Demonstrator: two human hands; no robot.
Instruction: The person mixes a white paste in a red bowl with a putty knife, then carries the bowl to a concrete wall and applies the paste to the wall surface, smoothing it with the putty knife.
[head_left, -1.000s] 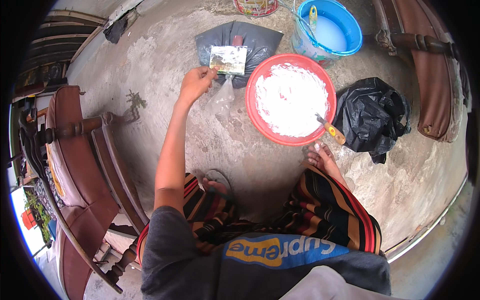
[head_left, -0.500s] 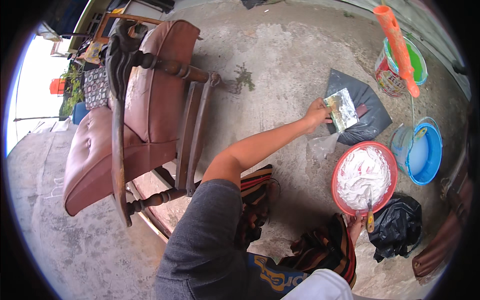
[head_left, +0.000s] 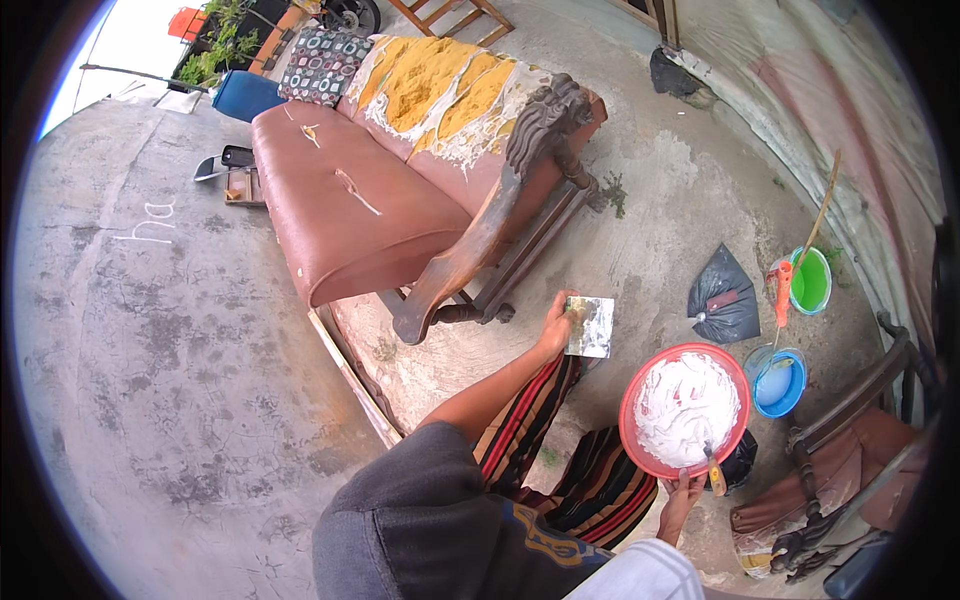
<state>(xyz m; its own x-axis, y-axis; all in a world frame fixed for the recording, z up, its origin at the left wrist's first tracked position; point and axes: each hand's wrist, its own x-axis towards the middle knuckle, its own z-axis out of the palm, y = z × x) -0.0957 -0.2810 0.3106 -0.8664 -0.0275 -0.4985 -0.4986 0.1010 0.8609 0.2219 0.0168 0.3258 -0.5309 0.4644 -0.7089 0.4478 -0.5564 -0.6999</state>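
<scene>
My left hand point(head_left: 556, 322) grips one edge of a flat square metal scraper point(head_left: 592, 328), its face smeared with white and yellowish residue. My right hand point(head_left: 680, 500) holds the near rim of a round red basin point(head_left: 630, 420), fingers partly hidden beneath it. Thick white paste point(head_left: 680, 405) fills the basin. A putty knife point(head_left: 716, 478) leans on the basin's near rim, its blade in the paste and its yellowish handle sticking out beside my right hand. The scraper is left of the basin, apart from it.
A worn brown sofa point(head_left: 380, 215) with a carved wooden arm stands ahead left. Right of the basin are a blue bucket point(head_left: 792, 403) of whitish liquid, a green-lined bucket point(head_left: 811, 285), an orange tool handle point(head_left: 783, 287) and a dark plastic bag point(head_left: 725, 310). Broken brown furniture point(head_left: 790, 510) lies lower right.
My view has risen and swung left, showing more of the sofa. The basin is lifted off the floor in my right hand. My left hand has brought the scraper away from the dark bag.
</scene>
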